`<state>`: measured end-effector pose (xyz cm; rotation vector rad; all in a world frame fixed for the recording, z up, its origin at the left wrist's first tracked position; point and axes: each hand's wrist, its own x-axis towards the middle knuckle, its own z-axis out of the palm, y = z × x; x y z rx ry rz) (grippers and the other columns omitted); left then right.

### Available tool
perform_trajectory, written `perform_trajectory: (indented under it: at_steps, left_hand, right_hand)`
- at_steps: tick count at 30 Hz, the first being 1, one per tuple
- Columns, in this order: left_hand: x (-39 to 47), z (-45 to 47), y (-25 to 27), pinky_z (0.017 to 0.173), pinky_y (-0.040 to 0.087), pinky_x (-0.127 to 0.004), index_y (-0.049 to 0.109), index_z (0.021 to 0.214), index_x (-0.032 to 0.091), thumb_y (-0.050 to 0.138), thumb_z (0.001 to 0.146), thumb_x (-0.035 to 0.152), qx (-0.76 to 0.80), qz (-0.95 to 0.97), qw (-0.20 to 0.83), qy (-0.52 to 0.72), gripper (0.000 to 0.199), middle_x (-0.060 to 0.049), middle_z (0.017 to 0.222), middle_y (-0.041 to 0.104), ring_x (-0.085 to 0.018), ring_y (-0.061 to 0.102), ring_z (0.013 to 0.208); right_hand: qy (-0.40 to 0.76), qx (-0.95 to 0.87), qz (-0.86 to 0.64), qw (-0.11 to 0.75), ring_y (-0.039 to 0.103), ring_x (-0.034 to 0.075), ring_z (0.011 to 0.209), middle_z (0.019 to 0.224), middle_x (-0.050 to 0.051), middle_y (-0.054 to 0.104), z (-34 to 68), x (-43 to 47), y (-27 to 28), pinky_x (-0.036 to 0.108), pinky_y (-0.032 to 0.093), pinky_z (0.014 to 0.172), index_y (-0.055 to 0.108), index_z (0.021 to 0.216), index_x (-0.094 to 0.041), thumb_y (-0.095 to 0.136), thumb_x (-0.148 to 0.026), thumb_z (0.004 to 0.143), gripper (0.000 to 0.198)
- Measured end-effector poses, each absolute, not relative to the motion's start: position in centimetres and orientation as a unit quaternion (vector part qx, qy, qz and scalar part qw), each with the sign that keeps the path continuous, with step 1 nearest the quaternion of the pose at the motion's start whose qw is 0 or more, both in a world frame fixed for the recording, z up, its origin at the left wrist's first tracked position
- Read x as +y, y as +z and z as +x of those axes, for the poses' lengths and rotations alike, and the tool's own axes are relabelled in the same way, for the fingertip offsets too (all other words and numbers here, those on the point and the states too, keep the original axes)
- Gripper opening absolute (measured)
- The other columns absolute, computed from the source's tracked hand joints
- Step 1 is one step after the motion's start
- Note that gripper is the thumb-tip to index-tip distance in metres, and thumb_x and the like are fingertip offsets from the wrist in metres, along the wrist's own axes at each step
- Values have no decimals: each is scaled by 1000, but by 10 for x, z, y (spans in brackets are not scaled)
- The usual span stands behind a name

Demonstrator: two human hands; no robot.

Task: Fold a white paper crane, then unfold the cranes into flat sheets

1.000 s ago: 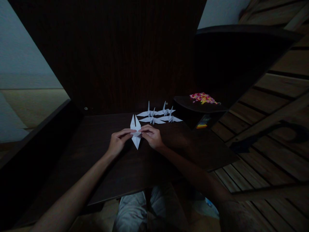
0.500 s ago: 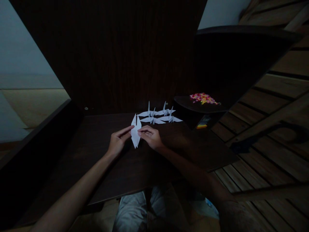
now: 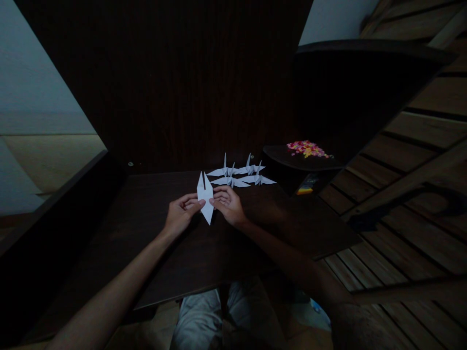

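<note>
Nearest are the person's legs in pale trousers (image 3: 199, 318), below the front edge of a dark wooden desk (image 3: 168, 277). Two bare forearms reach in over it from either side.

The left hand (image 3: 178, 214) and the right hand (image 3: 230, 206) meet at a folded white paper form (image 3: 206, 194), held between them above the middle of the desk. The fingers of each hand pinch one side edge of it: both thumbs press on the face towards the person, and the other fingers lie behind, the left ones partly hidden by the paper. The form is a long, narrow diamond, with a single point towards the person and two points, split by a slit, at the far end.

Just beyond and to the right, four white origami cranes (image 3: 230, 182) stand close together in two rows of two, wings out and thin points raised.

To their right, a rounded dark shelf (image 3: 279, 158) bears a heap of small pink, red and yellow pieces (image 3: 308, 148), too tiny to identify. Behind the cranes rises a dark wooden panel (image 3: 189, 87), with a pale wall (image 3: 36, 82) beyond it on the left.
</note>
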<state>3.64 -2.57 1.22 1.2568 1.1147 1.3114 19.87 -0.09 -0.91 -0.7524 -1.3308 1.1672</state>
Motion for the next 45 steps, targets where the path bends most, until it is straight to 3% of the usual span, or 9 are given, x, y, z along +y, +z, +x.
perform_trajectory:
  at_steps: [7,14,20,24,26,31,35,40,45]
  left_hand:
    - [-25,33,11,64,55,-32,71,78,14,82,57,43,462,529,468,537,37,-7,74,74,-21,68,68]
    - [-35,38,17,70,54,-32,74,80,18,73,71,39,481,616,297,548,22,-5,79,73,-21,67,73]
    - [-38,39,16,78,52,-32,75,88,21,69,77,36,431,691,232,532,19,-5,89,72,-20,66,83]
    - [-42,43,18,79,50,-31,76,90,24,69,77,33,426,708,188,531,17,-5,88,70,-19,64,83]
    - [-44,45,19,79,50,-31,76,91,24,67,79,32,431,707,174,533,18,-5,90,69,-19,63,84]
    - [-44,45,18,81,48,-30,73,99,22,59,84,27,421,724,155,523,20,-5,93,67,-19,62,88]
    - [-40,42,17,78,47,-31,68,92,20,64,80,29,457,706,129,525,16,-5,92,63,-19,58,84]
    - [-32,40,9,72,47,-29,63,100,17,68,76,38,487,665,249,509,32,-3,87,63,-17,58,78]
    - [-29,38,9,65,47,-28,67,85,16,65,76,50,456,655,400,451,36,-3,77,67,-17,60,70]
  right_hand:
    - [515,-569,-313,560,58,13,64,71,-3,60,200,1,-10,26,49,60,52,91,-23,76,-38,66,38]
    - [407,-589,-345,606,54,12,69,86,2,57,198,-4,-11,22,50,51,61,78,-20,74,-41,69,27]
    - [425,-599,-349,583,61,17,72,81,5,65,200,-1,-14,29,54,62,69,76,-18,70,-49,73,31]
    - [475,-593,-346,550,61,19,72,67,4,63,201,0,-14,31,52,67,67,64,-16,59,-61,78,48]
    - [518,-582,-333,531,61,19,70,64,3,62,201,-2,-12,31,52,67,68,66,-14,57,-64,77,52]
    - [531,-587,-321,520,62,18,68,68,1,66,202,-3,-9,31,51,67,70,77,-16,73,-54,67,40]
    - [529,-582,-323,526,62,17,63,71,4,68,202,2,-12,30,49,60,68,92,-17,72,-51,70,41]
    - [536,-565,-318,540,62,16,56,68,0,68,202,2,-14,28,50,57,57,110,-20,75,-45,68,53]
    - [531,-576,-319,533,61,14,53,61,-4,64,200,-2,-12,23,47,51,54,111,-21,75,-42,68,52]
